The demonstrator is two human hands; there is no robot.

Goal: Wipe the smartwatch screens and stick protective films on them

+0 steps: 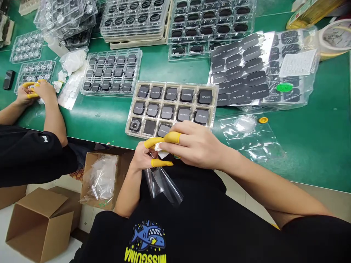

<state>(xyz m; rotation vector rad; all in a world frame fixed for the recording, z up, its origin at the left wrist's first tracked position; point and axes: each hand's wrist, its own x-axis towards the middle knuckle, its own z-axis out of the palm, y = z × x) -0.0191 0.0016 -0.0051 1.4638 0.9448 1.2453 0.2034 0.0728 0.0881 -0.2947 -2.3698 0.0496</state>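
My left hand (pixel 142 155) and my right hand (pixel 196 146) meet just in front of the near edge of a tray (pixel 128 128), with yellow finger cots on several fingers. Clear plastic film (pixel 161 184) hangs down from my left fingers. Between the fingertips is a small white piece (pixel 163 153), cloth or paper, pinched by my right hand; part of it is covered. The tray holds rows of dark, square watch-like pieces (pixel 167 112) with printed covers. At its near left corner, one piece (pixel 135 125) shows a round sensor back. My right fingers hide the tray's near right part.
Sheets of dark printed stickers (pixel 238 69) lie at the right, near a tape roll (pixel 336 38). A clear bag (pixel 249 138) and a yellow finger cot (pixel 263 120) rest nearby. Stacked trays (pixel 134 25) stand behind. Another person's hands (pixel 35 93) work at left. Cardboard boxes (pixel 41 226) sit below.
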